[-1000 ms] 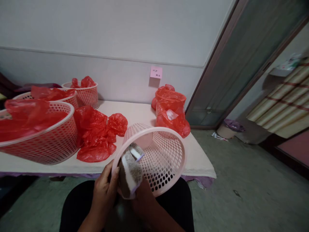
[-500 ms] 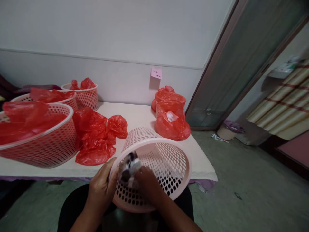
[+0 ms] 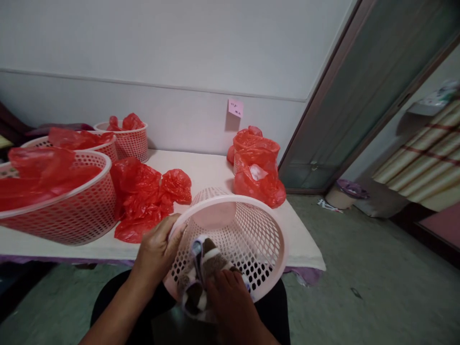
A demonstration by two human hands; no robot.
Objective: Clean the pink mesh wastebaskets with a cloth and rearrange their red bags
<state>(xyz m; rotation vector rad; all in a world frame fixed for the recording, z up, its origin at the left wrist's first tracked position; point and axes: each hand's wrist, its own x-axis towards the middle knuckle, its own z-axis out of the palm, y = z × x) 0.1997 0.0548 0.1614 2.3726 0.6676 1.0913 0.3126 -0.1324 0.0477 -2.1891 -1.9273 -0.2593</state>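
Note:
A pale pink plastic basket (image 3: 258, 215) lies tipped on its side, its mouth facing me above my lap. My left hand (image 3: 158, 247) grips the left part of its rim, thumb inside. At the lower edge of the mouth, my right hand (image 3: 230, 292) is closed on a brown-and-white cloth (image 3: 213, 258) with pale purple edging. The cloth lies bunched, partly inside the basket and partly hanging over the rim. My right fingertips are partly hidden in its folds.
Crumpled red plastic bags (image 3: 143, 191) lie on the white-covered table (image 3: 201, 160). Several baskets with red bags, including a large basket (image 3: 86, 206), stand at left. A red-bagged basket (image 3: 257, 153) stands back right. A waste bin (image 3: 343, 194) is on the floor.
My right hand has drawn the cloth from inside the basket toward me, down to the lower rim. The basket mouth has tilted up slightly, with my left hand still on it.

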